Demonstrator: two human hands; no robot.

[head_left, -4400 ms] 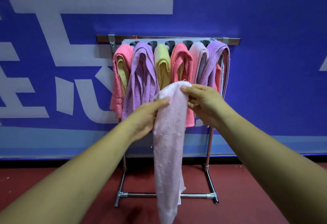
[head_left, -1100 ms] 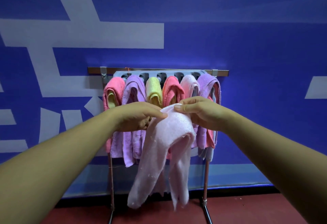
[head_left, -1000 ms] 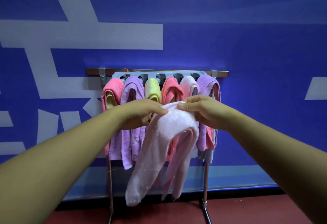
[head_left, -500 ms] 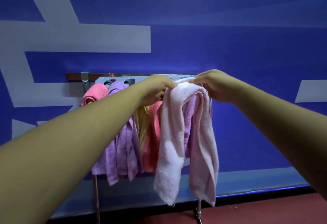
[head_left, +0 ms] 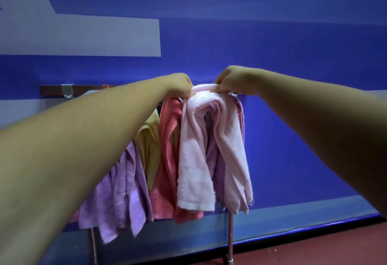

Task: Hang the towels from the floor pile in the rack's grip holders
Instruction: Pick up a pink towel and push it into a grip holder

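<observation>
"Where is the pale pink towel [head_left: 209,149]?"

"Up at the top of the rack [head_left: 230,237], toward its right end. It is doubled over, and its 2 halves hang in long soft folds in front of the others. The left half ends in a woven band and a frayed hem."

"And the hands?"

"The left hand [head_left: 178,85] and the right hand [head_left: 232,80] each pinch the fold at the top, fingers curled, close together. I cannot tell whether a holder has it; the hands cover that spot."

"What hangs beside it?"

"A coral towel [head_left: 169,160] touching its left side, then a yellow-green towel [head_left: 149,145] and a lilac towel [head_left: 125,191], against the blue wall [head_left: 272,44]."
</observation>
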